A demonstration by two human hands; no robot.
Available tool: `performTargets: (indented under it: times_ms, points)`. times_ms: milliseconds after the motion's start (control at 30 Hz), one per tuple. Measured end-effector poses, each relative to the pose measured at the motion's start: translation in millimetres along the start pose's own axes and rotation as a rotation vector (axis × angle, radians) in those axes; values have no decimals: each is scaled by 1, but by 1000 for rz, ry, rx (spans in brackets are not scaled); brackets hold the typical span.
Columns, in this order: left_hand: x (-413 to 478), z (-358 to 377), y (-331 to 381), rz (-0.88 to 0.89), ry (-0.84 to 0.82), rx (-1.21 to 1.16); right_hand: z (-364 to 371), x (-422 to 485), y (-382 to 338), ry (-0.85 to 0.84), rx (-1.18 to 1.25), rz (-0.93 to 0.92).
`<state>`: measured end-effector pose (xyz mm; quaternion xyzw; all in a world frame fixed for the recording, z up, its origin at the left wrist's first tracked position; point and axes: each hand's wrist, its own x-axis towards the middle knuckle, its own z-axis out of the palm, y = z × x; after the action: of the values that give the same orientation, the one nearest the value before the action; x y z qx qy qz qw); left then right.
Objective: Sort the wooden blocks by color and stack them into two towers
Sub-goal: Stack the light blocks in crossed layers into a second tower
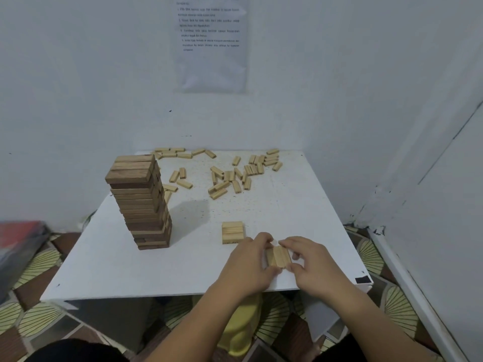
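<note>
Pale wooden blocks, three side by side in a flat row [278, 257], sit low and right of centre in the head view, pressed between two hands at the near edge of the white table [130, 270]. The left hand [248, 262] curls its fingers over the row's left side, with the thumb at the near end. The right hand [311, 267] pinches the row's right side, fingers bent over the far corner and thumb below. Whether the row rests on the table or is lifted off it I cannot tell.

Just up and left of the hands stands a short light stack [232, 232]. At centre left rises a tall dark tower [141, 202], its layers slightly uneven. Loose light blocks [235, 173] lie scattered across the far part of the table, above the middle of the frame.

A printed sheet [211, 43] hangs on the wall at top centre. Patterned floor [39, 317] shows at lower left.
</note>
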<state>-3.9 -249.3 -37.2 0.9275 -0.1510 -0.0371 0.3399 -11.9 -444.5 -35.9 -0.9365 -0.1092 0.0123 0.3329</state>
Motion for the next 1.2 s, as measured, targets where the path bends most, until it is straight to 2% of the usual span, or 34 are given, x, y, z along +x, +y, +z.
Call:
performTargets:
  times_ms: [333, 800, 867, 1033, 1200]
  points:
    - [-53, 2, -3, -127, 304, -29, 12, 1, -27, -88, 47, -96]
    - [-58, -33, -25, -106, 184, -78, 44, -18, -37, 70, -86, -111]
    - [-56, -37, -25, -92, 182, -60, 44, -13, -41, 32, -77, -123]
    - [-59, -43, -39, -91, 171, -5, 34, 0, -48, -183, -80, -208]
    - [-68, -44, -46, -56, 189, 76, 34, -7, -48, -151, -112, -152]
